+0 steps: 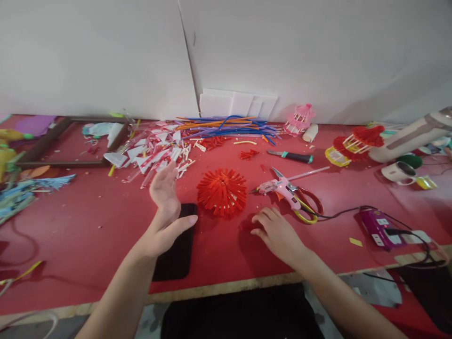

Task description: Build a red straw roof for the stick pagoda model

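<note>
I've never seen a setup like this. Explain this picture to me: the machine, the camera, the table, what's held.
There is no machine: these are a person's bare hands, seen by one camera worn on the head, looking forward and down. On the red table lie a red fringed ball, a pink glue gun, scissors, a utility knife and colourful thin stems. The open left hand is raised beside a dark phone-like slab; the right hand is near the glue gun. Neither seems to hold anything.
</note>
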### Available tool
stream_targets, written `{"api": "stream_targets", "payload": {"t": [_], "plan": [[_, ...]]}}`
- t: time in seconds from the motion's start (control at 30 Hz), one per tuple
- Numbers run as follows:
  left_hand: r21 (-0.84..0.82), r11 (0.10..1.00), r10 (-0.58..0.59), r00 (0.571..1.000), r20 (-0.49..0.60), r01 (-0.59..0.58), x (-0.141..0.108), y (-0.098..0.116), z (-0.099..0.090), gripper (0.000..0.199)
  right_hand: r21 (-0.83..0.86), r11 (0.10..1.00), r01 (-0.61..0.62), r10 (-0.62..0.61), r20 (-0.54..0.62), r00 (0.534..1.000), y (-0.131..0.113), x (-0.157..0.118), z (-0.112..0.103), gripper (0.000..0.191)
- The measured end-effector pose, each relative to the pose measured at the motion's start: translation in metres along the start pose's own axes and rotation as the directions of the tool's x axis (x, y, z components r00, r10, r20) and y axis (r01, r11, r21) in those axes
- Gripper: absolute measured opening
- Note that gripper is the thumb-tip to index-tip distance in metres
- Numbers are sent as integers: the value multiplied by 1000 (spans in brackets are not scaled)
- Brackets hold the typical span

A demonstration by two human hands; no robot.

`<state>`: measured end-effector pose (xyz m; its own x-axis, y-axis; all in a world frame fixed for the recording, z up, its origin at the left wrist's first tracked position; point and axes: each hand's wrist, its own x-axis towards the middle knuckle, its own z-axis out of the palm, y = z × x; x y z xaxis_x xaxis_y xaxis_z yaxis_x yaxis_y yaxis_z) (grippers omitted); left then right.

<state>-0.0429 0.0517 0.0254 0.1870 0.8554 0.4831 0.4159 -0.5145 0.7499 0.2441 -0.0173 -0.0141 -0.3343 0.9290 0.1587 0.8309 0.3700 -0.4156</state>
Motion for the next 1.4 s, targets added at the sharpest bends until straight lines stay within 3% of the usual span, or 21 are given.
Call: {"api": "stream_targets", "payload": {"t": [0.13, 0.2, 0.33, 0.43, 0.5, 0.6, 0.67, 0.73, 0.87, 1.07, 1.2, 1.3, 1.4], "plan": [[-118, 993, 12, 998, -57, -19, 3, 20, 3, 74, 9, 1000, -7, 7, 28, 1000, -1, 1, 2, 14], [-84, 995, 50, 994, -92, -58, 3, 28, 8, 66, 20, 1000, 2, -3, 23, 1000, -1, 0, 2, 15], [0, 996, 87, 971, -224, -89, -3, 35, 16, 31, 58, 997, 44, -43, -19, 999, 0, -3, 1, 25], [55, 983, 184, 936, -301, -175, -10, 43, 17, 26, 95, 994, 59, -51, -83, 995, 2, -5, -3, 18], [84, 954, 299, 921, -249, -287, -13, 51, 17, 27, 128, 989, 73, -55, -133, 990, 1, -5, -9, 13], [47, 898, 438, 899, -6, -437, -18, 65, 22, 25, 210, 966, 153, -110, -205, 973, -8, -4, -21, 12], [19, 884, 462, 879, 117, -467, -22, 72, 28, 28, 321, 916, 240, -162, -253, 954, -19, -5, -31, 14], [-21, 890, 452, 877, 166, -455, -25, 77, 34, 26, 442, 851, 285, -179, -267, 947, -31, -5, -40, 15], [-112, 925, 377, 914, 147, -364, -26, 82, 39, 10, 615, 766, 190, -81, -202, 976, -49, -4, -51, 11], [-175, 943, 305, 945, 117, -283, -22, 84, 36, 11, 742, 665, 83, 55, -160, 986, -56, 3, -54, 4], [-217, 954, 239, 961, 140, -206, -23, 84, 35, 7, 805, 593, 12, 140, -118, 983, -56, 6, -55, 13], [-256, 961, 160, 962, 221, -101, -22, 85, 33, 8, 830, 554, 57, 113, -143, 983, -52, 7, -56, 17], [-265, 963, 136, 949, 285, -59, -22, 86, 30, 15, 837, 522, 165, 4, -196, 981, -45, 7, -58, 12]]}}
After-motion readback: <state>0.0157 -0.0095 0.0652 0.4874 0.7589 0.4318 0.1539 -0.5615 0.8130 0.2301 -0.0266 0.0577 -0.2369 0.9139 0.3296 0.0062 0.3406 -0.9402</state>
